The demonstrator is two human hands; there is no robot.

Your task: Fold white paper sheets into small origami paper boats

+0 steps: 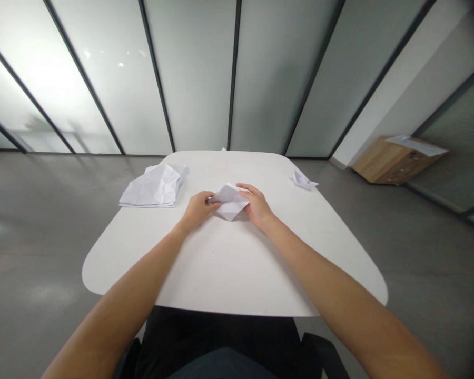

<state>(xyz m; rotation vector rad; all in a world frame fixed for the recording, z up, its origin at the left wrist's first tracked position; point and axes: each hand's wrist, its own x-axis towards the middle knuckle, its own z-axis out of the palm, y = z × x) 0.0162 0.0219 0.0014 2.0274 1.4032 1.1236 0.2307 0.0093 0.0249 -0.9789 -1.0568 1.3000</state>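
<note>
A folded piece of white paper (229, 202) is held between my two hands over the middle of the table. It has a pointed, diamond-like outline with its lower tip toward me. My left hand (200, 208) grips its left corner, thumb on the near face and fingers behind. At the right corner, my right hand (256, 204) pinches the paper, with the index finger stretched along the upper edge. Part of the right thumb and the fingertips behind the paper are hidden.
A stack of creased white sheets (154, 187) lies at the table's left edge. A folded paper boat (303, 181) sits near the right edge. The white table (237, 273) has rounded corners. Beyond it stand a frosted glass wall (189, 73) and a wooden cabinet (391, 160).
</note>
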